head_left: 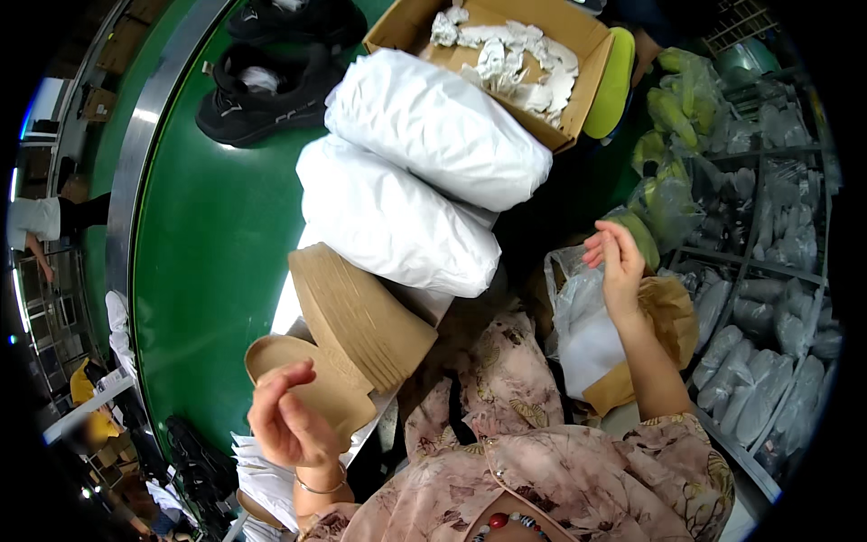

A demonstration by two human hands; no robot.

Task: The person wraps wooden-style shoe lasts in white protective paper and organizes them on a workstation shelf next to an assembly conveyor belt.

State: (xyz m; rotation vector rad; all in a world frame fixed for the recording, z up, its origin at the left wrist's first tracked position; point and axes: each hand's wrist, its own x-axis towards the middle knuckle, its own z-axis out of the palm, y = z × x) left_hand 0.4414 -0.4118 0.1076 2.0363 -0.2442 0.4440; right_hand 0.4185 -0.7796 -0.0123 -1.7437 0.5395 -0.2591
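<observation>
Green bench [212, 262], a long belt-like surface with a grey metal rim [135, 154] curving along its left edge.

Directly on it, far end: black shoes [262, 90], one pair nearest the rim, a second pair [289, 16] just beyond, partly cut off by the frame.

Right of the shoes: an open cardboard box [506, 63] holding crumpled white paper [506, 54].

Two bulging white bags [415, 172] lie side by side, touching, one leaning against the box.

Near end: a stack of tan insoles [361, 316], fanned and tilted, resting over white sheets [271, 470] at the bench edge.
</observation>
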